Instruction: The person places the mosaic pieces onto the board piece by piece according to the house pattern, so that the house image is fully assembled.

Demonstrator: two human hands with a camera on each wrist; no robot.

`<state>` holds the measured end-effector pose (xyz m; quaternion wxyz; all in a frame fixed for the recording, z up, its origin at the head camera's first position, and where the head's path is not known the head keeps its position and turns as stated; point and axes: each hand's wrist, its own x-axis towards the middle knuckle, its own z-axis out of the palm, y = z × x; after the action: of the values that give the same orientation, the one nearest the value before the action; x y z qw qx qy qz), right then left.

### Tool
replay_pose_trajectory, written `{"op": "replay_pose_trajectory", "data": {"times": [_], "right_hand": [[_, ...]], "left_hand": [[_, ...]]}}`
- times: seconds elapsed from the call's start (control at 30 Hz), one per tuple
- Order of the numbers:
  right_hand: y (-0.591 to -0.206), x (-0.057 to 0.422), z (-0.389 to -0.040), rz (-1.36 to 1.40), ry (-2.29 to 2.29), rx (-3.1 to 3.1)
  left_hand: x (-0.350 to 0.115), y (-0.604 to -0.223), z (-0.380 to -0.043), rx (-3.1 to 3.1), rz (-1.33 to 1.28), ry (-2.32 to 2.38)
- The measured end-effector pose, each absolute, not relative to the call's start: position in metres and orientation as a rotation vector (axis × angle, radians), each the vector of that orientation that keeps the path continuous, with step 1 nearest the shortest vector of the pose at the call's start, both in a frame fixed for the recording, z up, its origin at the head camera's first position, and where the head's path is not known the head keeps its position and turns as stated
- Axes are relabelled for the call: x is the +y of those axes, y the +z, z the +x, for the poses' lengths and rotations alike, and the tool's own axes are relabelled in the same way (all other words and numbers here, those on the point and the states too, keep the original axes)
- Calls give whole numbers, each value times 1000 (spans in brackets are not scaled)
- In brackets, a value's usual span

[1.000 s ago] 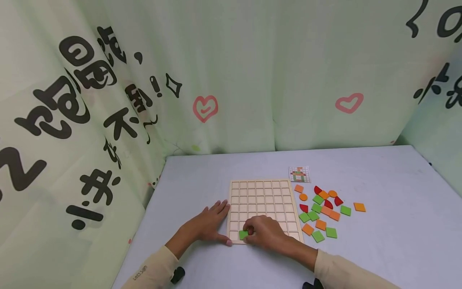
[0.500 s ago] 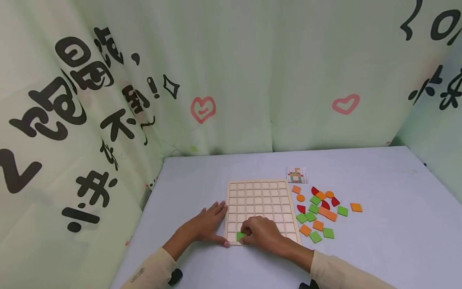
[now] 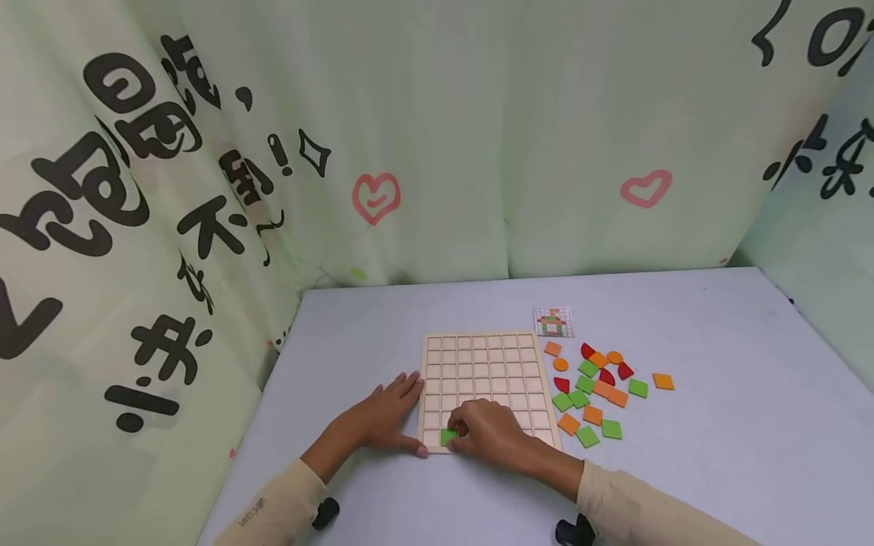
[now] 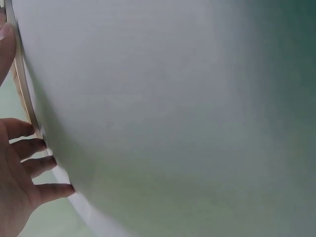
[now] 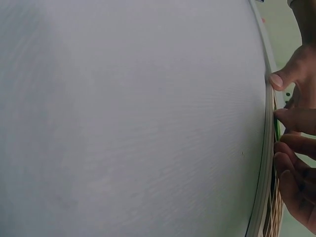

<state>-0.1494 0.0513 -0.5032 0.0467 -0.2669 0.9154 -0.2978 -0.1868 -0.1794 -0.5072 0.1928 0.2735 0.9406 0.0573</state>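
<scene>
A pale wooden grid board (image 3: 478,356) lies on the table. In its bottom row, second cell from the left, sits a green square tile (image 3: 448,437). My right hand (image 3: 493,434) pinches that tile at its right side, thumb and fingers curled and covering part of it. Along the board's left edge rests my left hand (image 3: 384,417), fingers straight and spread, thumb near the lower left corner. From the left wrist, the left hand (image 4: 15,182) touches the board's rim. The right wrist view shows the right fingers (image 5: 296,118) at a thin green sliver of the tile.
Right of the board are scattered loose pieces: green squares (image 3: 611,429), orange squares (image 3: 663,381), orange circles (image 3: 561,364) and red quarter-circles (image 3: 561,384). A small pattern card (image 3: 554,322) lies beyond the board's top right corner. Patterned curtains (image 3: 437,152) surround the white-covered table (image 3: 696,455).
The head view has shifted slightly. Both hands stay at the same places on the board, and the green tile remains in the same cell under the right fingers.
</scene>
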Motion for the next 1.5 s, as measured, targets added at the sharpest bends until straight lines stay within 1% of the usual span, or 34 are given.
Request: {"op": "replay_pose_trajectory", "data": {"times": [0.7,1.5], "right_hand": [[-502,51,-151,-790,-879,2771],[-500,54,-146,-790,-841,2828]], "left_hand": [[-178,-501,-189,2628,754,201],[-179,-506,-187,2628,787,173]]}}
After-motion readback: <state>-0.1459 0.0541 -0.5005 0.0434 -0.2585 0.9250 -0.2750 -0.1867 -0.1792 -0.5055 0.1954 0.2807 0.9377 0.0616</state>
